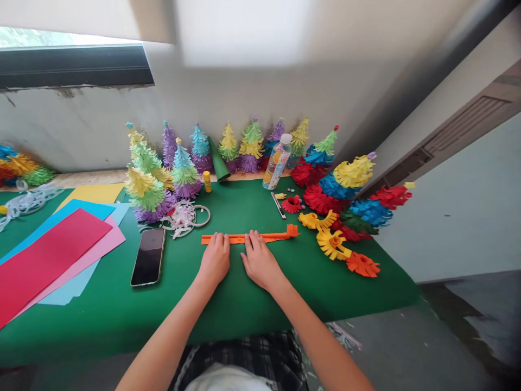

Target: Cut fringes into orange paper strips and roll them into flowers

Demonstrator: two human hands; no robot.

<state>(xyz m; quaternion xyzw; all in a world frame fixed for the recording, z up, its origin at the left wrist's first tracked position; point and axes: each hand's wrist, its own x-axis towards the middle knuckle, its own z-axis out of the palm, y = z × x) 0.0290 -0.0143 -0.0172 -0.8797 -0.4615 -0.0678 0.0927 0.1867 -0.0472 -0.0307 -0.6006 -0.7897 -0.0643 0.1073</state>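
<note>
A long orange paper strip (236, 239), folded along its length, lies across the green tabletop in front of me. Its right end (292, 231) curls upward. My left hand (215, 258) rests on the strip's left part, with its fingers laid over the paper and pressing it down. On the middle of the strip lie the slightly parted fingers of my right hand (259, 262), the thumb out to the side. Neither hand is wrapped around the paper. Just right of the strip are yellow fringed paper curls (334, 243) and an orange one (363, 265).
A phone (148, 257) lies left of my hands, beside coloured paper sheets (57, 260). Fringed paper trees (252, 144) line the wall. A plastic bottle (277, 163), glue stick (207, 182), green cone (218, 160), cutter knife (279, 206) and tape roll (202, 215) stand or lie behind.
</note>
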